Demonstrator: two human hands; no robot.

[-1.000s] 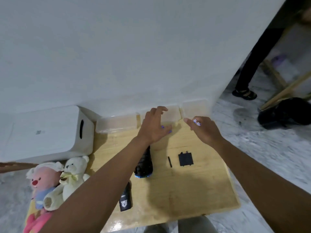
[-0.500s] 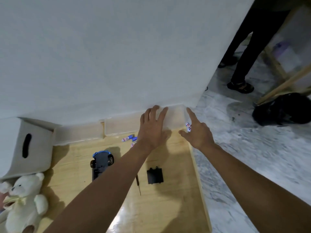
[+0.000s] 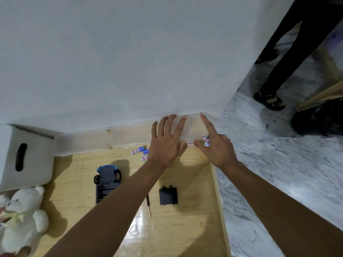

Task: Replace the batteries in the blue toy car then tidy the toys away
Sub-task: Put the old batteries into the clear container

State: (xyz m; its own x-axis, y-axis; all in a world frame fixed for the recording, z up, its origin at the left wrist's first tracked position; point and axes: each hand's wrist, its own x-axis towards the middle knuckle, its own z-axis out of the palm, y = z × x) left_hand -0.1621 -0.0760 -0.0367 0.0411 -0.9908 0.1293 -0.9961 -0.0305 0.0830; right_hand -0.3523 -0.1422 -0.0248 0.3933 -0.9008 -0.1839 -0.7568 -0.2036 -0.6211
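The left hand (image 3: 165,143) lies flat, fingers spread, on a clear plastic lidded box (image 3: 193,127) by the wall; the right hand (image 3: 216,147) curls round white-labelled cylindrical batteries (image 3: 206,140), forefinger straight. The blue toy car (image 3: 107,179) lies belly-up on the pale wooden table (image 3: 185,229), near a black square battery cover (image 3: 168,196)

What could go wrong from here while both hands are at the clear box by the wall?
1. The right hand grips several batteries while its thumb is at the latch of the clear box, close to the edge of the table. One could slip and roll to the floor.
2. The loose batteries beside the left hand look the same as those held, so old and new might get mixed.
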